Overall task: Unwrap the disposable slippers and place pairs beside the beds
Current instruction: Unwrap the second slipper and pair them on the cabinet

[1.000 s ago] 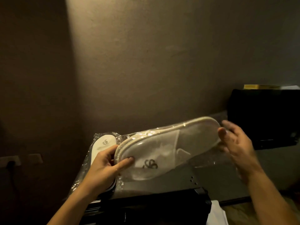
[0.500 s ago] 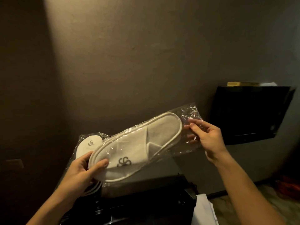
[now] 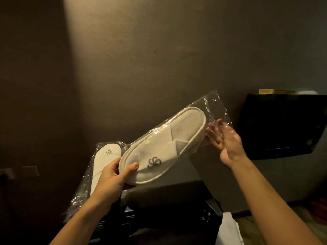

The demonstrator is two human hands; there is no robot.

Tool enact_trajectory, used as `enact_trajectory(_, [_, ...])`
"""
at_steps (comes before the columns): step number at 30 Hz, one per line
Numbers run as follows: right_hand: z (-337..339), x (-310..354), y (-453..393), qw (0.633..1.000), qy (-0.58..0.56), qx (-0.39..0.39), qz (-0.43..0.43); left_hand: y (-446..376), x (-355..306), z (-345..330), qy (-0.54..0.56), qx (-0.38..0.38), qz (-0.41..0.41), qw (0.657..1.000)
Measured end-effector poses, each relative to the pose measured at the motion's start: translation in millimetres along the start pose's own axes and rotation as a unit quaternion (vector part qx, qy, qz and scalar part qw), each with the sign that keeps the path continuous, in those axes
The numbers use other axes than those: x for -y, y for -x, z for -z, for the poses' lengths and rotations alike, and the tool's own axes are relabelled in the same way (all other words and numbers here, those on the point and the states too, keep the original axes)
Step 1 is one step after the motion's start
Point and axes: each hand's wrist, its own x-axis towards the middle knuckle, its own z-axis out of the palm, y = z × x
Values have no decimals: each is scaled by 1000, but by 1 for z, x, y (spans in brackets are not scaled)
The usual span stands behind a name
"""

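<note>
A white disposable slipper pack (image 3: 164,145) in clear plastic wrap (image 3: 215,106) is held up in front of the wall, tilted up to the right. My left hand (image 3: 113,177) grips its lower, logo end with the thumb on top. At the upper end my right hand (image 3: 224,138) touches the loose plastic with fingers spread, palm towards me. A second wrapped slipper pack (image 3: 104,160) lies behind my left hand on the dark surface.
A dark cabinet or box (image 3: 168,209) stands below the slippers. A black screen (image 3: 281,124) hangs on the wall at right with a yellow item on top. White cloth (image 3: 230,230) lies at lower right. Wall sockets (image 3: 19,171) sit at left.
The wrapped slipper has been lifted higher and tilted more steeply. My right hand has gone from pinching the plastic end to an open, spread-fingered touch on it.
</note>
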Motion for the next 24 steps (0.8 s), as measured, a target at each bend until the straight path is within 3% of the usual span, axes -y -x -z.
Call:
enact_trajectory(3, [-14, -15, 18, 991, 10, 73, -115, 0, 3, -10, 8, -14, 9, 1000])
enact_trajectory(6, [-39, -42, 44, 983, 24, 79, -163, 2, 4, -26, 14, -10, 15, 1000])
enact_trajectory(11, [-54, -31, 26, 994, -36, -29, -103, 5, 1, -33, 23, -16, 15, 999])
enact_trajectory(17, [-67, -55, 50, 982, -3, 73, -175, 4, -5, -40, 29, -26, 9, 999])
enact_trajectory(21, [-66, -34, 32, 993, -24, 21, -117, 7, -4, -38, 24, -25, 5, 999])
enact_trajectory(24, [-68, -30, 34, 990, -34, 21, -134, 7, -3, -36, 23, -32, 5, 999])
